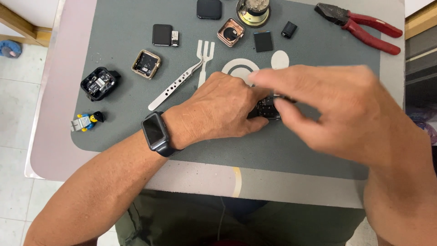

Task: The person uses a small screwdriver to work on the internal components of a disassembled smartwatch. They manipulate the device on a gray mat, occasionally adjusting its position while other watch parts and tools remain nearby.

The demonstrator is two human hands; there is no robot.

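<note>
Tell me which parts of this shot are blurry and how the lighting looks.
Head view: the right hand is smeared by motion blur, fingertips ghosted; the left hand and the small dark part it pinches are sharper. The tweezers and red-handled pliers are crisp. Light is soft and even, shadows faint, no strong glare on the grey mat.

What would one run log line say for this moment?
left hand: holds small dark module | right hand: touching it | tweezers: idle on mat

On the desk (pixel 54 150), on a mat (pixel 118 27): tweezers (pixel 175 84) at centre, pliers (pixel 362 25) at one o'clock, toy figure (pixel 86 121) at nine, watch cases, seemingly, at eleven.
</note>
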